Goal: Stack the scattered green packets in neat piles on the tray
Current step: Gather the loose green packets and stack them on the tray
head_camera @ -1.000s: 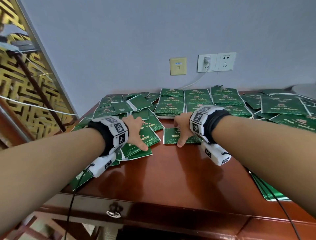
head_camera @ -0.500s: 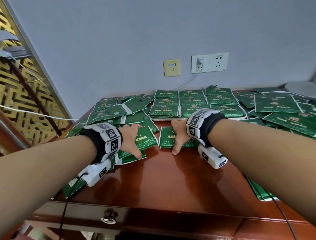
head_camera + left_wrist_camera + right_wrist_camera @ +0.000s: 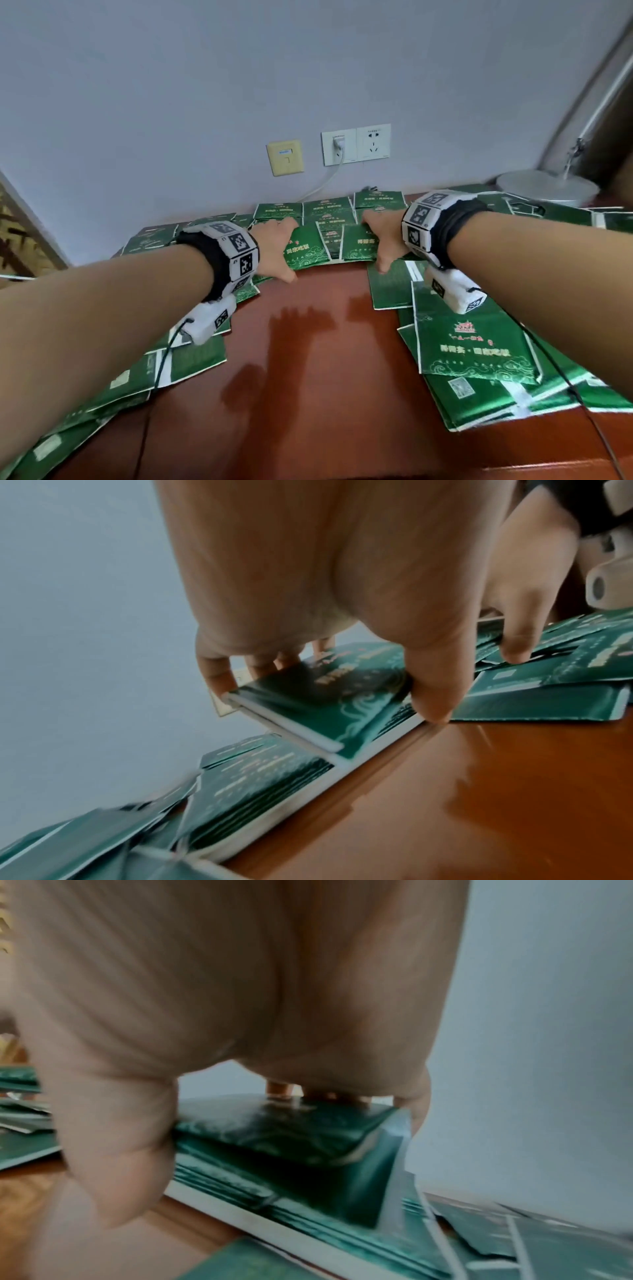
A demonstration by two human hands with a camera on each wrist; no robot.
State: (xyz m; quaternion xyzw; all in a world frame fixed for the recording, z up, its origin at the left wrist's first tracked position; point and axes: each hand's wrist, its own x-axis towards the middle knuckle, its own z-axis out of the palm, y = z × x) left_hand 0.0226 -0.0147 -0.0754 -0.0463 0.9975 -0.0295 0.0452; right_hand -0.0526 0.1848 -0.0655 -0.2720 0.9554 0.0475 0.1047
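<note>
Everywhere, green packets [image 3: 472, 346] litter the glossy wooden table [image 3: 308, 377].

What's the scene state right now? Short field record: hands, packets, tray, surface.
left hand: grips a green packet over a pile, thumb at the near edge, fingers at the far edge
right hand: grips another packet the same way
tray: white rim at the back of the table, holds neat piles
loose packets: scattered on both sides of the table
table: glossy red-brown wood
wall: two sockets, one with a plug in it
</note>
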